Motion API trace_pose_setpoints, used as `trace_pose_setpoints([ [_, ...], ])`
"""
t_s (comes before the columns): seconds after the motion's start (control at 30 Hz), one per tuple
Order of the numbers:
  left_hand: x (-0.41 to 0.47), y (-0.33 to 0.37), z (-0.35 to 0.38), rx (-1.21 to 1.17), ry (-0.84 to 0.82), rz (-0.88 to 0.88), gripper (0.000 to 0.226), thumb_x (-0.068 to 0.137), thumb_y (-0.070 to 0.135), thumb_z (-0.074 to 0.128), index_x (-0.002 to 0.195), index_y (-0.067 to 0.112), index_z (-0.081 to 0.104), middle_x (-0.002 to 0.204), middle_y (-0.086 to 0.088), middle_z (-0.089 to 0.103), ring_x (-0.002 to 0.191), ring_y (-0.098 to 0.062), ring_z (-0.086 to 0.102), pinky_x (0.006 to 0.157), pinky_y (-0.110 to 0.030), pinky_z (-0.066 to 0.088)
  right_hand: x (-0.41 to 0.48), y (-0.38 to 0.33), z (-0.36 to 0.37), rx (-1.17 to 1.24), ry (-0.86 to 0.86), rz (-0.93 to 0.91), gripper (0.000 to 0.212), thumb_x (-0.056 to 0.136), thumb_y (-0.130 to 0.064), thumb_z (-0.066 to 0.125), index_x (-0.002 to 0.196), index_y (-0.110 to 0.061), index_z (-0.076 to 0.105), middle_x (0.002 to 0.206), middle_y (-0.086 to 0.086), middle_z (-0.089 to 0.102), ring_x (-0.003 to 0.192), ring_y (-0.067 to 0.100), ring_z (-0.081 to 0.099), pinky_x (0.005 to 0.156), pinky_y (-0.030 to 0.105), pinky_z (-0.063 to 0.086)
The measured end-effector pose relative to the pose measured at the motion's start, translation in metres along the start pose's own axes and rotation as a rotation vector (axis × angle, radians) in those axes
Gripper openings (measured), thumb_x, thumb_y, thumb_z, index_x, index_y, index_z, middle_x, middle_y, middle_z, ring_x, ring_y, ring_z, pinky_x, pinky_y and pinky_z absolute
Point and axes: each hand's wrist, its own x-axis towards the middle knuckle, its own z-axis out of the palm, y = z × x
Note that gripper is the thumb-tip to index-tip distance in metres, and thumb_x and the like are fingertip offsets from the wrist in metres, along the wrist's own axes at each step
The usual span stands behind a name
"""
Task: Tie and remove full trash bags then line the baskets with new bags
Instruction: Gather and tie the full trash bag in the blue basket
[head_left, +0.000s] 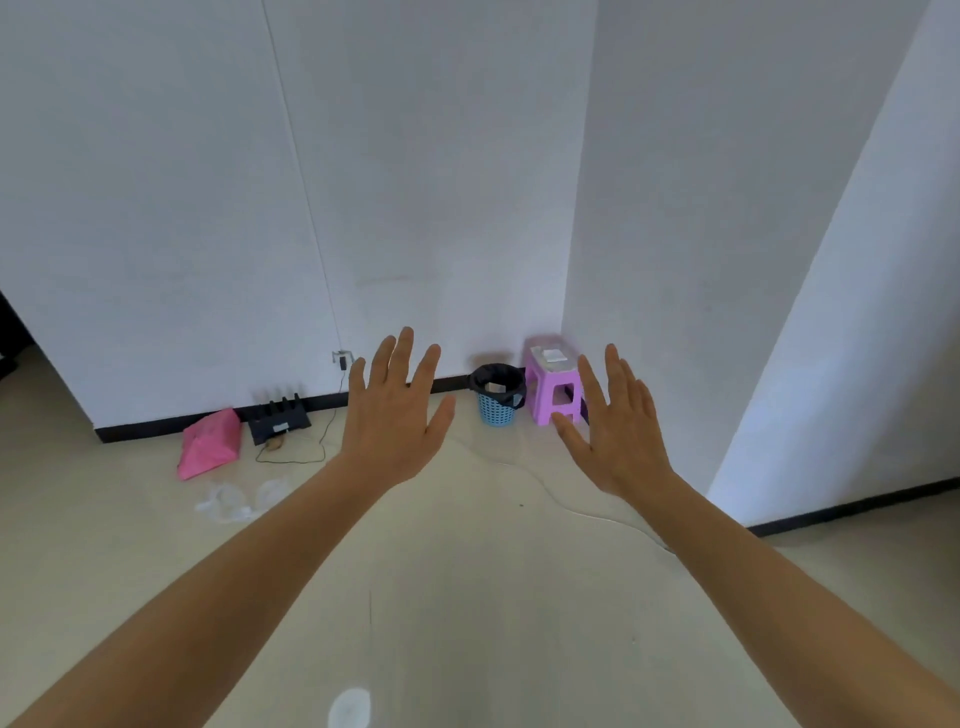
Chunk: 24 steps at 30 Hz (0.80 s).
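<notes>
A small blue basket (497, 411) stands on the floor against the far wall, lined with a black trash bag (496, 383) that holds some pale scraps. My left hand (397, 408) and my right hand (618, 431) are stretched out in front of me, fingers straight and spread, holding nothing. Both hands are in the air well short of the basket, which shows between them.
A pink plastic stool (553, 387) with a white item on top stands right of the basket in the corner. Left along the wall lie a black router (278, 423) with a cable, a pink bag (210, 444) and clear plastic scraps (239, 499). A thin cord (571, 506) crosses the floor.
</notes>
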Motion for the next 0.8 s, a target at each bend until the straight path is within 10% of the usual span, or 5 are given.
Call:
trace_pose_setpoints([
  [0.8, 0.557, -0.134, 0.441, -0.125, -0.172, 0.088, 0.065, 0.101, 0.051, 0.031, 0.157, 0.02, 0.02, 0.165, -0.015, 0.009, 0.15, -0.034, 0.018, 0.117, -0.057, 0.02, 0.561, 0.179, 0.333, -0.064, -0.11, 0.133, 0.08, 0.099, -0.064, 0.022, 0.16, -0.012, 0.012, 0.165, 0.024, 0.005, 0.149, 0.043, 0.022, 0.119, 0.051, 0.023],
])
